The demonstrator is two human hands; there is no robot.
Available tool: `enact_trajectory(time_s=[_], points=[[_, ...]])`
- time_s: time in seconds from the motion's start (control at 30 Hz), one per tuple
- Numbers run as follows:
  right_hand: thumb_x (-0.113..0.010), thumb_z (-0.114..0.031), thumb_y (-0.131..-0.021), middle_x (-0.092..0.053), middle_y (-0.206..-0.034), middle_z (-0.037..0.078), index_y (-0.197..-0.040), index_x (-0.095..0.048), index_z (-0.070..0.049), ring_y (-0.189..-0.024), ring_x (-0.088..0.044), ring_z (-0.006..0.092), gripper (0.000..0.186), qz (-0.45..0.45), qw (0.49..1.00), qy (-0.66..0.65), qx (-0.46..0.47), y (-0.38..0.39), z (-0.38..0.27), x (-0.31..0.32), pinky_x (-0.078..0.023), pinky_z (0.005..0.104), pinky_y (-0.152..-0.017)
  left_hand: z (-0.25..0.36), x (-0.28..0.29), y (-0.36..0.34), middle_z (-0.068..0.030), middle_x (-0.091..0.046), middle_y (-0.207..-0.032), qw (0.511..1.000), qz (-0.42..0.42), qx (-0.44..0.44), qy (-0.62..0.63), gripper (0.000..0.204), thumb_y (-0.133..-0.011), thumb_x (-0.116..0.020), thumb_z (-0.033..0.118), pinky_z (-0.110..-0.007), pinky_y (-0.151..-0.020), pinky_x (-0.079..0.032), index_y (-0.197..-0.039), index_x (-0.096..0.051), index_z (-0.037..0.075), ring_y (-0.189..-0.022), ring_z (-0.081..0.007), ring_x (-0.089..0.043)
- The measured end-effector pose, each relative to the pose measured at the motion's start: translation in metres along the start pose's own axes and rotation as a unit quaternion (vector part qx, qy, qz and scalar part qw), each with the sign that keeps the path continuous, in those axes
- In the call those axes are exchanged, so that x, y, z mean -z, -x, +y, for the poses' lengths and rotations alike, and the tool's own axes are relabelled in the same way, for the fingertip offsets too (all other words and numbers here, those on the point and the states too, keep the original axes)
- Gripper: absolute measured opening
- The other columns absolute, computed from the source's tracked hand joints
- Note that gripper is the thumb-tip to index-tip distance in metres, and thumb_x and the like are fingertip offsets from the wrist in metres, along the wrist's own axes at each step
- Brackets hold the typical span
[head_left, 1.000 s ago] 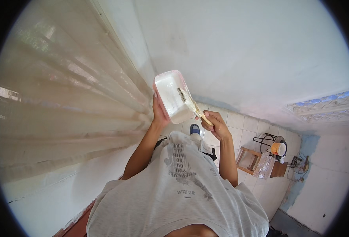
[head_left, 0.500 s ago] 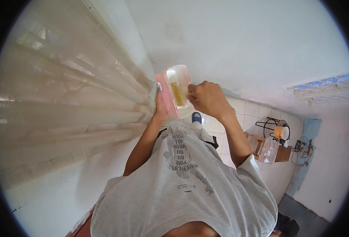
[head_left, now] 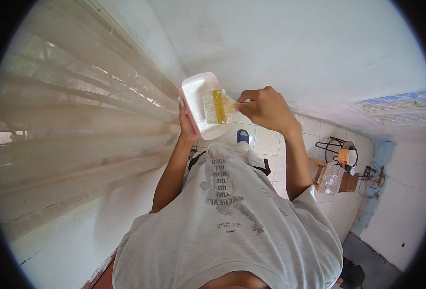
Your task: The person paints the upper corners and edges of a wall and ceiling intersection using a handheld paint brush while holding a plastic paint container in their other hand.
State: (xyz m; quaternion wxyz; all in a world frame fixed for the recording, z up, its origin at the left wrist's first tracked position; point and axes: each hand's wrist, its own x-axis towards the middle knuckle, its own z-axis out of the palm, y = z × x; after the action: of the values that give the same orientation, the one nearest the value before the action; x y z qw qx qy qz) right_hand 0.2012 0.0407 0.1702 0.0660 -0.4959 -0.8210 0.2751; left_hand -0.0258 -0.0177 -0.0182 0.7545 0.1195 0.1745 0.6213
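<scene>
My left hand [head_left: 186, 125] grips a pale pink rectangular plastic container [head_left: 197, 87] by its left side, its inside coated with glossy white paint. My right hand [head_left: 268, 110] is closed on the handle of a wide paintbrush [head_left: 217, 106] with a yellow band and pale bristles. The bristles lie inside the container along its right half, and white paint shows on the brush near the band. Both hands are held out above my body, in front of a pale wall [head_left: 280, 48].
A sheer beige curtain [head_left: 68, 120] hangs close on my left. Below are a tiled floor [head_left: 266, 139] and my sandalled foot [head_left: 242, 137]. At right stand a wooden stool [head_left: 349, 182], a white-and-orange tub [head_left: 347, 157] on a dark stand, and tangled cords [head_left: 374, 180]. A latticed opening [head_left: 391, 102] is in the wall.
My right hand has risen and turned back-up, bringing the brush handle from diagonal to nearly level. The container has shifted up and left; it tipped midway and now shows its inside again.
</scene>
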Motion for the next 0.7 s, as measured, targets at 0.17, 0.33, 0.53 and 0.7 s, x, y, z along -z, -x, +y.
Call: enact_trajectory(time_s=[0.17,0.33,0.53,0.7], points=[[-0.076,-0.026,-0.088,-0.074,-0.073,0.016,-0.1,-0.08,-0.007,-0.066,-0.07,0.0337,0.023,0.013,1.0,0.008,0.003,-0.02,0.014,-0.043,-0.056,0.0432,-0.069,-0.014,0.009,-0.008,-0.0155,-0.056,-0.149,0.999,0.034,0.015,-0.006,0.077,-0.107,-0.03,0.067,-0.051,-0.109,-0.054,-0.158,-0.04,0.011,-0.13,-0.0316,-0.062],[-0.076,-0.027,-0.089,-0.074,-0.075,0.017,-0.1,-0.08,-0.006,-0.066,-0.069,0.0335,0.025,-0.007,1.0,-0.022,-0.014,-0.016,0.0,-0.013,-0.055,0.0415,-0.068,-0.004,-0.002,-0.01,-0.015,-0.054,-0.151,1.0,0.016,0.013,-0.021,0.077,-0.107,-0.03,0.067,-0.052,-0.111,-0.053,-0.159,-0.038,0.011,-0.133,-0.0328,-0.06],[-0.071,-0.029,-0.098,-0.059,-0.062,0.006,-0.096,-0.076,-0.002,-0.057,-0.053,0.0149,0.027,0.002,0.989,-0.143,-0.029,0.011,0.043,0.002,-0.044,0.032,-0.057,0.004,-0.01,-0.015,-0.0136,-0.045,-0.161,0.999,-0.013,0.016,0.039,0.079,-0.105,-0.035,0.068,-0.054,-0.119,-0.044,-0.163,-0.032,0.014,-0.145,-0.033,-0.049],[-0.059,-0.038,-0.108,-0.048,-0.064,-0.006,-0.1,-0.073,-0.005,-0.057,-0.038,0.0046,0.037,0.0,0.889,-0.449,-0.088,0.035,0.07,-0.052,-0.032,0.026,-0.052,-0.002,0.0,-0.021,-0.01,-0.046,-0.16,0.995,0.01,-0.027,0.091,0.077,-0.105,-0.04,0.067,-0.055,-0.12,-0.041,-0.162,-0.034,0.016,-0.146,-0.0324,-0.048]])
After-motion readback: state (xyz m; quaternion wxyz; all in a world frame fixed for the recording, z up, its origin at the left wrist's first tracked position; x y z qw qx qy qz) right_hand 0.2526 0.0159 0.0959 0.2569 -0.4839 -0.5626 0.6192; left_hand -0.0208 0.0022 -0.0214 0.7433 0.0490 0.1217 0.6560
